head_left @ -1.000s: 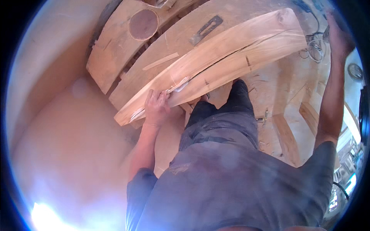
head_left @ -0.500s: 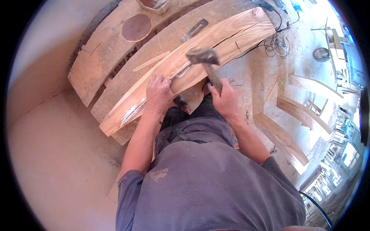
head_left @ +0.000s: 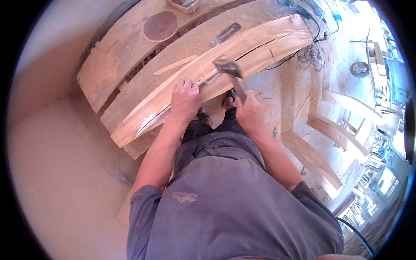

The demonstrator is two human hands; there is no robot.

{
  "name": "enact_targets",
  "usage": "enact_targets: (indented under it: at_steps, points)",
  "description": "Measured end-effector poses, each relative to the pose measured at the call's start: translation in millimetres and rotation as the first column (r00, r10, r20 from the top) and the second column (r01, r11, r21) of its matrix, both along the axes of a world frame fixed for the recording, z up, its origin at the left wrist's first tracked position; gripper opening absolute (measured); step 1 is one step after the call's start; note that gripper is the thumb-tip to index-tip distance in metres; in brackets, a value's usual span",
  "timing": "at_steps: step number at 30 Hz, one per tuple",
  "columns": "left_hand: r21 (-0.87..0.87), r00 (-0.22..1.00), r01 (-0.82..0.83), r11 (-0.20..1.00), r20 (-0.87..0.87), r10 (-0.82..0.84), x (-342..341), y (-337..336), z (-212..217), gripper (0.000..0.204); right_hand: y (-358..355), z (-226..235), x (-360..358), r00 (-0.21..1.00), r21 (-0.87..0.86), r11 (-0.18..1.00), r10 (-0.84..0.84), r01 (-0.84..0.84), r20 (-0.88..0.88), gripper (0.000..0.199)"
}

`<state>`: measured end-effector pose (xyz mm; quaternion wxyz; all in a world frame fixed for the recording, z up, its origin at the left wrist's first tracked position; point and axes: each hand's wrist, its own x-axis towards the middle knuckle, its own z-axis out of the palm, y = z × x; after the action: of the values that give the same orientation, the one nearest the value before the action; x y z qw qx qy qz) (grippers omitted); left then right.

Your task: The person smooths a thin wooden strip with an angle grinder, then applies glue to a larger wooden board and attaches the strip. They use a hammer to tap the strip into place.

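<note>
A long curved wooden beam [head_left: 264, 41] lies across in front of me, split along its length. My left hand [head_left: 185, 99] rests on its near edge, fingers closed around a shiny metal tool [head_left: 209, 79], probably a chisel, that is set against the wood. My right hand [head_left: 251, 113] grips the handle of a hammer [head_left: 228, 68]. The hammer's head hangs just above the beam, close to the right of my left hand. My dark shoes [head_left: 229, 97] show under the beam between my hands.
Two more curved beams [head_left: 125, 56] lie behind, one carrying a dark round disc [head_left: 160, 26] and the other a flat metal tool [head_left: 224, 34]. Cables [head_left: 310, 54] coil on the board floor at right, beside more curved wooden pieces [head_left: 338, 134].
My right arm came down from high at the far right, and the hammer now hangs over the beam by my left hand. My left hand stayed on the beam.
</note>
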<state>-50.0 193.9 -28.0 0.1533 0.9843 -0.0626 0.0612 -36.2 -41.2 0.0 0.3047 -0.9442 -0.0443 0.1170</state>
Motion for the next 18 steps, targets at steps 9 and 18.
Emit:
enact_targets:
  at_steps: [9, 18]
  points:
    - [0.068, 1.000, 0.031, 0.997, 0.004, -0.031, -3.8, 1.0, -2.8, 0.015, -9.2, -8.2, 0.9, 0.998, 0.070, 0.997, 0.034, -0.030, -0.052, 0.031]
    - [0.013, 1.000, -0.018, 1.000, 0.017, 0.018, -7.7, -2.1, -5.1, 0.012, 4.2, -20.5, 2.7, 0.992, -0.106, 0.993, 0.030, -0.043, -0.120, 0.032]
